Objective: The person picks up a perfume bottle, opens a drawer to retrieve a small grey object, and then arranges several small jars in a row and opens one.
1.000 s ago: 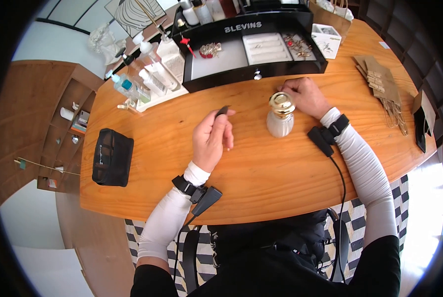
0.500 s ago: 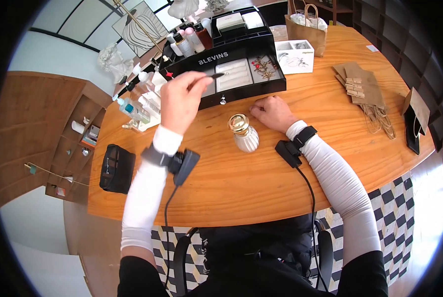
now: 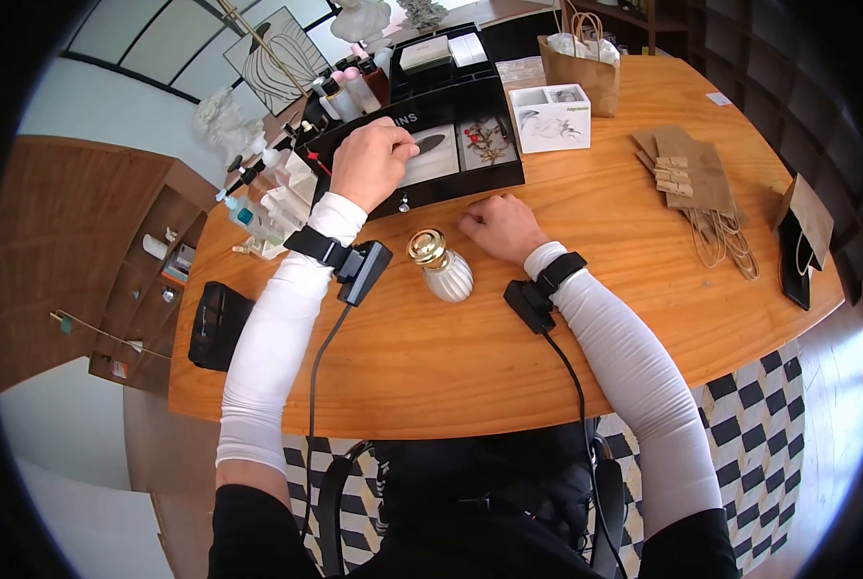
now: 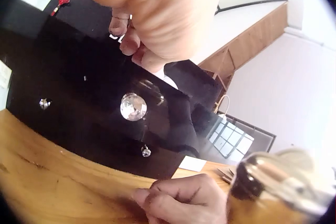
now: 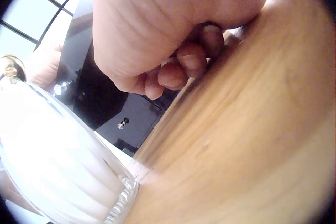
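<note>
In the head view my left hand [image 3: 368, 166] is over the open drawer of the black jewelry box [image 3: 506, 177], pinching a small dark pointed item [image 3: 431, 143] above the white ring tray [image 3: 437, 166]. The left wrist view shows the palm above the box's black front [image 4: 89, 124]; the item is out of sight there. My right hand [image 3: 505, 228] rests on the table before the drawer, fingers loosely curled. Between the forearms stands a white ribbed jar [image 3: 450, 280] with a gold lid [image 3: 426, 247], upright. Red and gold jewelry [image 3: 486, 141] lies in the drawer's right compartment.
Pump bottles [image 3: 248, 214] stand left of the box, a black pouch [image 3: 221, 326] at the table's left. A white box [image 3: 552, 125] and paper bag [image 3: 605, 85] are behind right; flat brown bags [image 3: 706, 174] and a dark case [image 3: 794, 262] lie right.
From near the table's middle, my left hand has moved up and forward over the drawer with the dark item. My right hand stays resting by the drawer; the head view has shifted.
</note>
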Demonstrator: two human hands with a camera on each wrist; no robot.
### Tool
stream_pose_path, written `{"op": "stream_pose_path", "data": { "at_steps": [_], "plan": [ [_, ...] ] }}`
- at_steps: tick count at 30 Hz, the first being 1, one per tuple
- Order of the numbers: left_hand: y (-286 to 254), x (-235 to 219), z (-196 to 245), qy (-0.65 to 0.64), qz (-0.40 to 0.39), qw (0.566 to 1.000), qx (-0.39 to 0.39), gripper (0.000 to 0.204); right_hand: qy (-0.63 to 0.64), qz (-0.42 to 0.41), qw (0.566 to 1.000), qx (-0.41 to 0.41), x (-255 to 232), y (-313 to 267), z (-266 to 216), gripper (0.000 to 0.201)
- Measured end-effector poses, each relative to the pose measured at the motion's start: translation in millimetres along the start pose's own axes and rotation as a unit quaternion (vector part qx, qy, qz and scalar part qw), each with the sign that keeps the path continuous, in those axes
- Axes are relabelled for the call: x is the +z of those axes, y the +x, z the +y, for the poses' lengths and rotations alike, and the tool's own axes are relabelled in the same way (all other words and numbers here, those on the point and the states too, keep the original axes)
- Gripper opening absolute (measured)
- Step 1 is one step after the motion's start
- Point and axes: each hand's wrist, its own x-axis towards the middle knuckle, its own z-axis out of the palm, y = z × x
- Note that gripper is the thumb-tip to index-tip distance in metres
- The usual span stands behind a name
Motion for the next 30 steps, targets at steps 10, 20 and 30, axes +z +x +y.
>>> {"op": "stream_pose_path", "data": {
  "at_steps": [10,20,30],
  "plan": [
    [-1,-23,12,0.135,-0.068,0.973,0.176,0.006,-0.003,0.001,1.0,-0.004,1,1,1,0.03],
    [11,-14,13,0.19,-0.105,0.957,0.191,0.003,-0.006,0.045,0.999,-0.024,8,0,5,0.028],
    [9,-2,16,0.058,-0.081,0.985,0.138,0.006,-0.004,0.016,1.0,-0.005,6,1,4,0.031]
  ]
}}
